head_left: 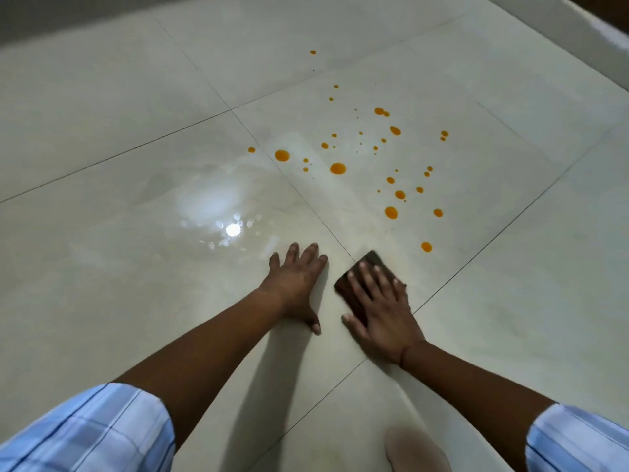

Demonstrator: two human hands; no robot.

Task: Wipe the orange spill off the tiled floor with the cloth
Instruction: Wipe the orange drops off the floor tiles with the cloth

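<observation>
Several orange drops of the spill [337, 168] lie scattered over the pale tiled floor [136, 137], from the middle to the upper right. A dark brown cloth [369, 262] lies flat on the floor just short of the nearest drop [426, 247]. My right hand [381, 304] presses flat on top of the cloth with fingers spread, covering most of it. My left hand [296, 284] rests flat on the bare tile just left of the cloth, fingers apart, holding nothing.
A bright lamp reflection [233, 229] glares on the glossy tile to the left of the hands. A skirting and wall edge [599, 42] runs along the upper right. A pale foot or knee [417, 451] shows at the bottom.
</observation>
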